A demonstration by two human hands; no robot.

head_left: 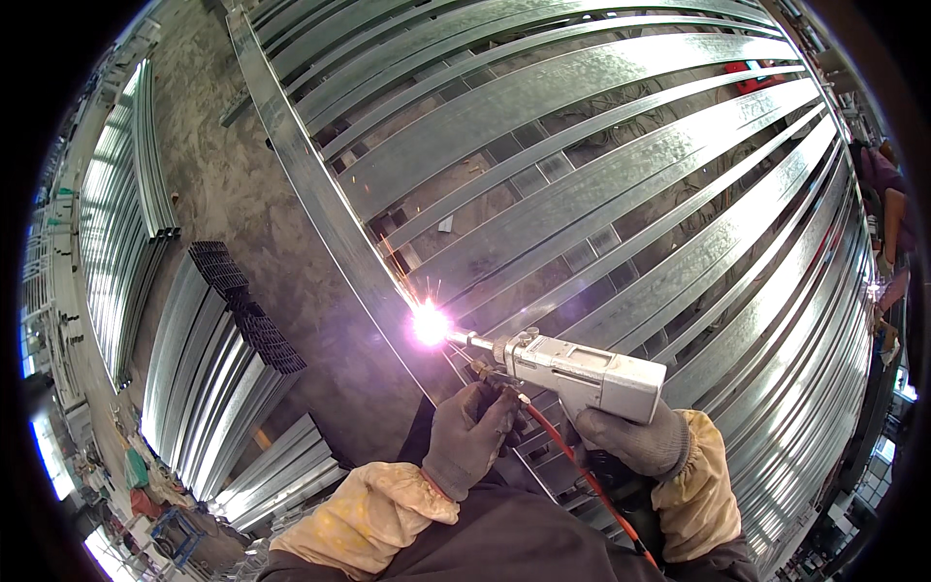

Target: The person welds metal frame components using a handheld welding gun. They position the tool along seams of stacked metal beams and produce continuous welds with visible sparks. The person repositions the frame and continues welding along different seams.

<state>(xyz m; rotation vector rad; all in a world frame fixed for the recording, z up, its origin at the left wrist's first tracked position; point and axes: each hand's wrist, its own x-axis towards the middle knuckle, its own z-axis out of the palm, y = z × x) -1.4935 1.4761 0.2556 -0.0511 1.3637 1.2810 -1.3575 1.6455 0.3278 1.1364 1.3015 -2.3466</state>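
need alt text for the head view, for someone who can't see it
A handheld welding gun, held in the gloved right hand, throws a bright flash and sparks where its tip meets a galvanised steel frame of long parallel bars. The gloved left hand steadies the nozzle from below. Stacks of steel channel lie on the concrete floor to the left.

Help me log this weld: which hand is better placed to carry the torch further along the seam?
Right, probably. The right hand grips the welding torch body, its tip at the arc. The left hand only steadies near the nozzle and red cable.
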